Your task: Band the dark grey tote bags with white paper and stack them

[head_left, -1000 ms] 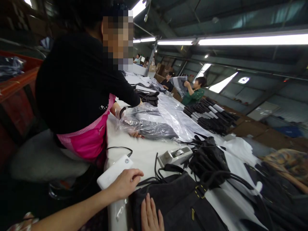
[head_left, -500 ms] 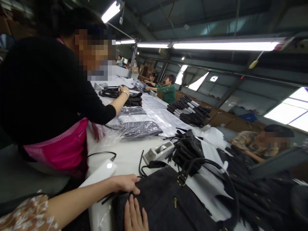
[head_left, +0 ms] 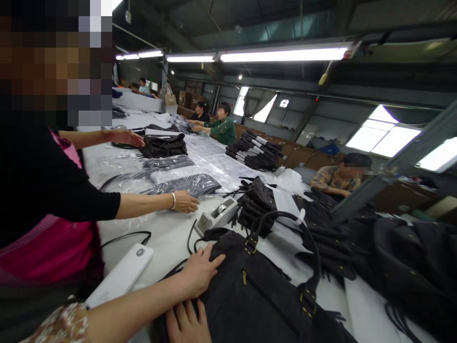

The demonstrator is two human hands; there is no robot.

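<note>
A black handbag (head_left: 250, 290) with looped handles, gold-coloured buckles and a zip lies on the table in front of me. My left hand (head_left: 202, 269) reaches in from the left and rests on the bag's upper left edge, its fingers apart and slightly bent. Just below it, my right hand (head_left: 189, 324) lies on the bag's left side with fingers spread; the frame's bottom edge cuts off its wrist. Beyond the bag stands a grey tape dispenser (head_left: 216, 216).
A white device (head_left: 121, 274) with a round button lies left of my arm. A co-worker's hand (head_left: 186, 202) reaches near the dispenser. Dark bags (head_left: 255, 205) are heaped behind, with more bags (head_left: 417, 257) at right. Plastic-wrapped goods (head_left: 185, 183) lie farther off.
The view has turned right. My left hand has shifted farther onto the bag and its fingers have spread. The co-worker at left has leaned closer, one hand now near the dispenser.
</note>
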